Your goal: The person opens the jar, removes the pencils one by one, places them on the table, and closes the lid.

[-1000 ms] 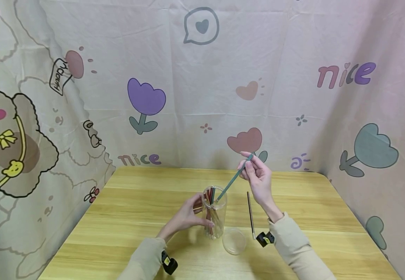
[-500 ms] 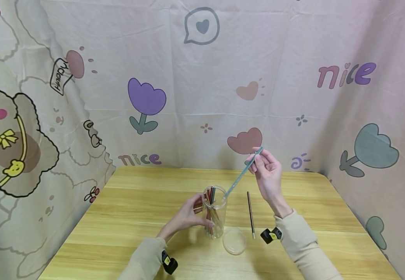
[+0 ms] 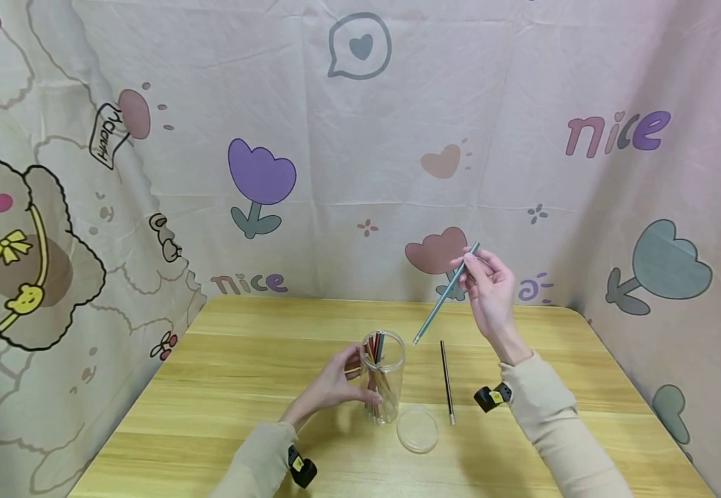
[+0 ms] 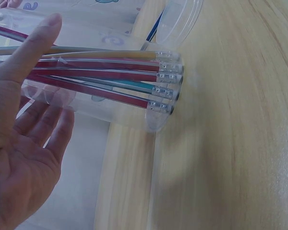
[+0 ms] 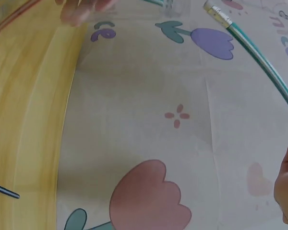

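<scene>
My left hand (image 3: pixel 340 380) grips a clear plastic jar (image 3: pixel 390 394) that stands upright on the table, thumb on the near side and fingers behind. Inside, several pencils (image 4: pixel 105 72) in red, yellow and teal lean toward the hand; their eraser ends rest at the jar's bottom in the left wrist view. My right hand (image 3: pixel 490 287) pinches a teal pencil (image 3: pixel 444 299) near its upper end, right of the jar and above the table. Its white eraser end with metal band (image 5: pixel 218 13) points down toward the jar's rim.
A dark striped pencil (image 3: pixel 446 380) lies on the wooden table (image 3: pixel 242 373) right of the jar. In front of the jar is a round clear lid (image 3: pixel 418 430), lying flat. A patterned cloth (image 3: pixel 360 138) hangs behind the table.
My right hand has moved up and to the right, drawing the teal pencil out of the jar. The left hand and the jar have kept their place.
</scene>
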### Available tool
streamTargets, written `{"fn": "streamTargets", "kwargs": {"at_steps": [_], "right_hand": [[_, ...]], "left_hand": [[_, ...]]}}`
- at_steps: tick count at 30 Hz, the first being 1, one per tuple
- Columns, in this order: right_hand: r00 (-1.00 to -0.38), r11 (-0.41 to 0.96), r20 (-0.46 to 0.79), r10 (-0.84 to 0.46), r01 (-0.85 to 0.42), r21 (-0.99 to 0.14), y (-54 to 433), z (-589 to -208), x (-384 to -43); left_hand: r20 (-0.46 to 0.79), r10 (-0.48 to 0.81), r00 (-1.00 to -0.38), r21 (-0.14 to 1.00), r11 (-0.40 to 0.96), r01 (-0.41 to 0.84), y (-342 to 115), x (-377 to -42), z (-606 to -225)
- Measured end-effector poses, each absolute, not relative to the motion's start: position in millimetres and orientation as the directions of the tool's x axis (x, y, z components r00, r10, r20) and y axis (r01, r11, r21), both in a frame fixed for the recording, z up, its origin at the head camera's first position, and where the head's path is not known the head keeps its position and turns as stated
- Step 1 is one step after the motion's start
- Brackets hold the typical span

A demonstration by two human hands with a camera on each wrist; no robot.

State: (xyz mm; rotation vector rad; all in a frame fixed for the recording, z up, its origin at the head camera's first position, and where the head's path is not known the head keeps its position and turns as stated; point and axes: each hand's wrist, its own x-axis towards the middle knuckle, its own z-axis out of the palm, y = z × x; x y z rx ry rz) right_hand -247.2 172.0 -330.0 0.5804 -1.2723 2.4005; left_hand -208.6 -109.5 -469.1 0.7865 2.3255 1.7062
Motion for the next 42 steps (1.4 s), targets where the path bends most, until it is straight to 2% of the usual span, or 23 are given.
{"fn": "streamTargets", "kwargs": {"at_steps": [17, 26, 32, 42], "right_hand": [[-0.922, -0.260, 0.387, -0.007, -0.372, -0.891, 193, -353, -272], [-0.965, -0.029, 0.260, -0.025, -0.260, -0.965, 200, -373, -284], [-0.984, 0.130, 0.174, -0.020, -0.175, -0.976, 208, -394, -293], [-0.992, 0.265, 0.123, -0.029, -0.126, -0.956, 215, -422, -296]], "left_hand": [[0.183, 0.500, -0.847, 0.923, 0.210, 0.323, -109, -209, -470], [0.177, 0.499, -0.848, 0.925, 0.211, 0.317, -110, -209, -469], [0.201, 0.510, -0.836, 0.915, 0.207, 0.346, -109, -210, -470], [0.181, 0.505, -0.844, 0.929, 0.193, 0.315, -110, -209, -470]]}}
